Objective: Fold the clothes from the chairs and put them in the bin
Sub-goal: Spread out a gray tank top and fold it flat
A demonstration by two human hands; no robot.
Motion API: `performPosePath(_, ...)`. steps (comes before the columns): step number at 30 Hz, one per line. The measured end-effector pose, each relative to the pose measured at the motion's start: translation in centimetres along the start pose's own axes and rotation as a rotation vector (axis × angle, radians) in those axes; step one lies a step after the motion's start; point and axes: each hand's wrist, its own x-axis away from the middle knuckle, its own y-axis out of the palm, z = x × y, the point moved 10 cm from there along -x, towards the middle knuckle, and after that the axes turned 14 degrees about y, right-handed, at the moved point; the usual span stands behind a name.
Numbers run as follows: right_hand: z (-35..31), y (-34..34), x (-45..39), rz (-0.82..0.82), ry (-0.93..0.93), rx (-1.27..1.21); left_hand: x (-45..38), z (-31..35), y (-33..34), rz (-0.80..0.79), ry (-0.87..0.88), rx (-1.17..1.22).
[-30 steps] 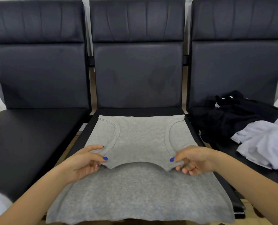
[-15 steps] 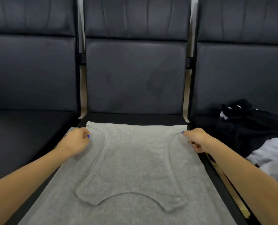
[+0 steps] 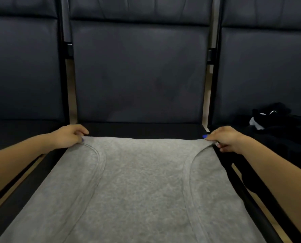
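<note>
Nearest, a grey top (image 3: 137,186) lies flat across the middle chair (image 3: 139,74) seat, folded over on itself, its armhole seams curving down either side. At the fold's far edge, the left hand (image 3: 70,135) pinches the left corner with fingers curled onto the cloth, and the right hand (image 3: 225,139) pinches the right corner likewise. Beyond, on the right chair's seat (image 3: 269,76), sits a heap of black clothes (image 3: 276,123).
</note>
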Motion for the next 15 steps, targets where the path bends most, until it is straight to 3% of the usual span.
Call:
performPosePath(4,-2.4,1.5,0.5,-0.045,-0.165,0.232,-0.1,-1.3,-0.3,-0.067,-0.090,-0.041)
performPosePath(8,-3.2,2.8,0.8,-0.081,-0.165,0.498,0.0,0.3,-0.8,-0.084,-0.042,0.029)
performPosePath(13,-4.5,1.4,2.7,-0.084,-0.155,0.576,1.8,1.3,-2.7,-0.198,-0.114,0.017)
performPosePath(15,-5.1,-0.2,3.7,-0.043,-0.142,0.518,2.6,2.3,-4.6,-0.136,-0.108,0.025)
